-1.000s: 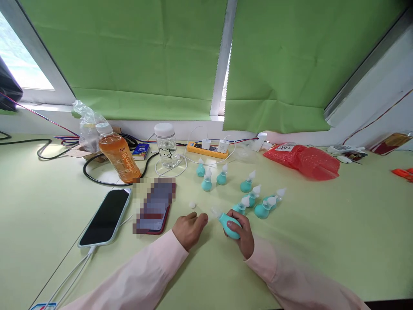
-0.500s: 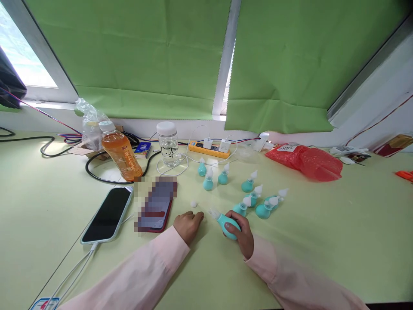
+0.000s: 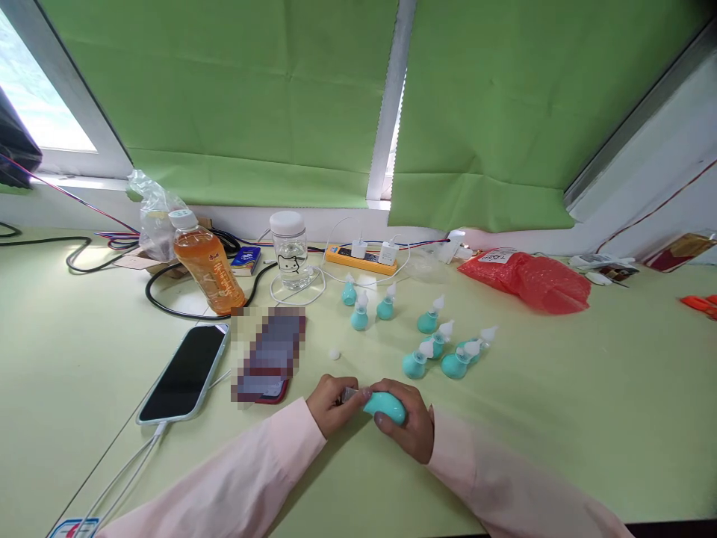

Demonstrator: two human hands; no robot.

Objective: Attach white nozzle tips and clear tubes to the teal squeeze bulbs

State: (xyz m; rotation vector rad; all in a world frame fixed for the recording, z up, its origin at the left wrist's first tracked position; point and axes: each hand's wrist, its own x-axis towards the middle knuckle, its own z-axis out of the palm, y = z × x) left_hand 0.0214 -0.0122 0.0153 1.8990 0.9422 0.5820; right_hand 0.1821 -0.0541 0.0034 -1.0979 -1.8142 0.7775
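Observation:
A turquoise bulb nasal aspirator (image 3: 388, 408) lies sideways between my two hands, low over the table. My right hand (image 3: 411, 422) is wrapped round the bulb, thumb along its near side. My left hand (image 3: 334, 407) pinches the clear nozzle end, which its fingers partly cover. Just beyond the left hand lies a small white round piece (image 3: 334, 354). Several like aspirators with white tips stand farther off, among them one at the front (image 3: 414, 365) and one beside it (image 3: 455, 365).
Two phones lie on the left, a white-cased one (image 3: 184, 373) with cables and a red-cased one (image 3: 272, 359). Behind them stand a tea bottle (image 3: 208, 269) and a lidded jar (image 3: 291, 258). An orange power strip (image 3: 361, 259) and red plastic package (image 3: 529, 280) sit at the back.
My left hand has moved in and closed on the aspirator's nozzle. My right hand has shifted slightly left and nearer, turning the bulb more level.

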